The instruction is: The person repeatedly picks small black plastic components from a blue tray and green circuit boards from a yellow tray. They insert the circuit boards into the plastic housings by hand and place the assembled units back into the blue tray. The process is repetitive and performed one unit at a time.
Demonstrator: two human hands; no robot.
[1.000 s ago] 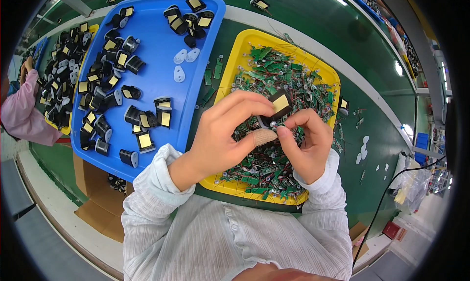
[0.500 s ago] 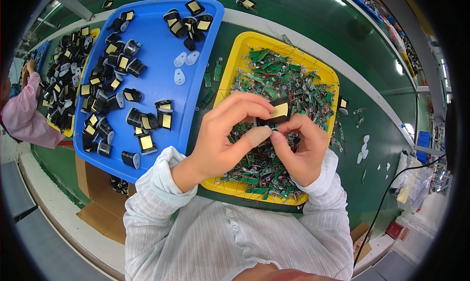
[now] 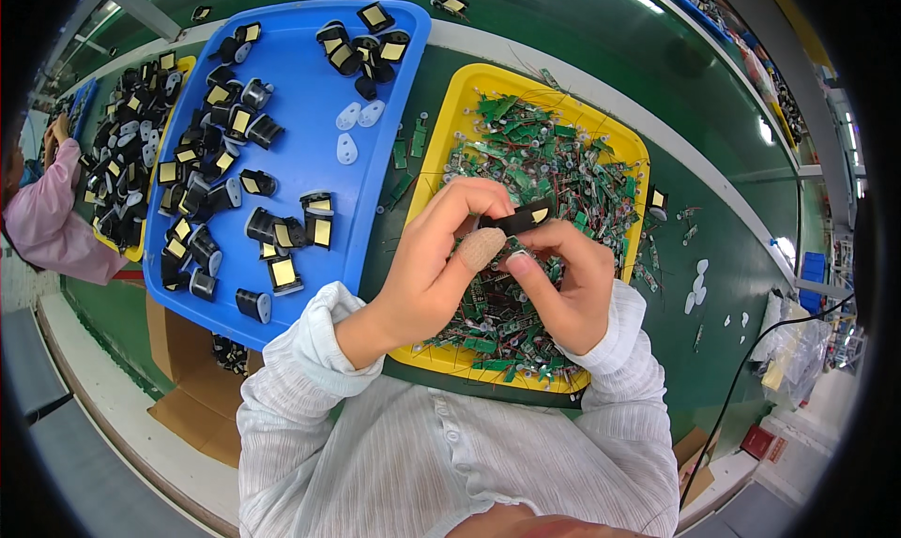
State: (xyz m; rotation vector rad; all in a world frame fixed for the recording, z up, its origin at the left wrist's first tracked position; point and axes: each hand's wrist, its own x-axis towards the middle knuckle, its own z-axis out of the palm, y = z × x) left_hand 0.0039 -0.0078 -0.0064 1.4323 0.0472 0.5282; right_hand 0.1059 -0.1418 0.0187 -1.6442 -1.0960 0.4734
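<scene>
Evidently, the left hand [image 3: 436, 266] pinched a black plastic housing [image 3: 511, 222] with a pale-yellow pad [image 3: 541, 215]; the right hand [image 3: 568, 285] curled just beside it, its grip unclear. A slackened pinch could have dropped the housing among green, wired circuit boards [image 3: 568, 174] beneath both hands.

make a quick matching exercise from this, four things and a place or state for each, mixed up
1. Black part in hand
2. Blue tray
3. Most green circuit boards
4. Pink sleeve

A. Between two yellow trays
B. At the picture's left edge
C. Held by the left hand
D. Lying in a heap

Pairs: 1-C, 2-A, 3-D, 4-B
</scene>
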